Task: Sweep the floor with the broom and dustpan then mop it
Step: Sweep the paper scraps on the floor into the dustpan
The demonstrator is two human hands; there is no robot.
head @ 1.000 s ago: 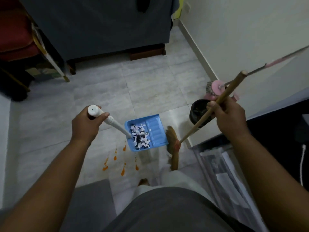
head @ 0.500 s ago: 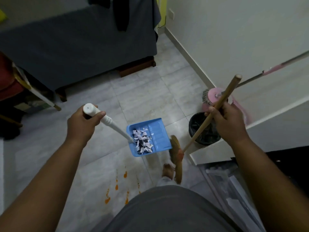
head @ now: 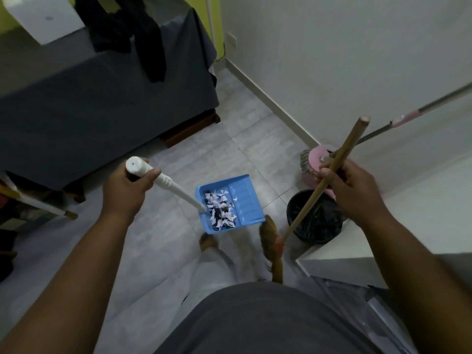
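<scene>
My left hand (head: 127,190) grips the top of the white handle of a blue dustpan (head: 245,200). The pan hangs above the grey tiled floor and holds a pile of paper scraps (head: 219,210). My right hand (head: 350,190) grips the wooden stick of the broom (head: 270,241), whose brown bristles hang just right of the pan. A black bin (head: 319,223) with a black liner stands on the floor to the right of the broom head. Behind it a pink mop (head: 316,159) leans on the wall, its metal pole running up to the right.
A table under a dark grey cloth (head: 102,103) fills the back left, with dark clothes draped over it. The white wall (head: 332,60) runs along the right. A white ledge (head: 344,254) and a clear plastic-covered thing sit at lower right. My foot (head: 208,242) is below the pan.
I have stepped forward towards the bin, carrying pan and broom. The orange spots on the floor have passed out of sight beneath me. The bin and mop now lie closer.
</scene>
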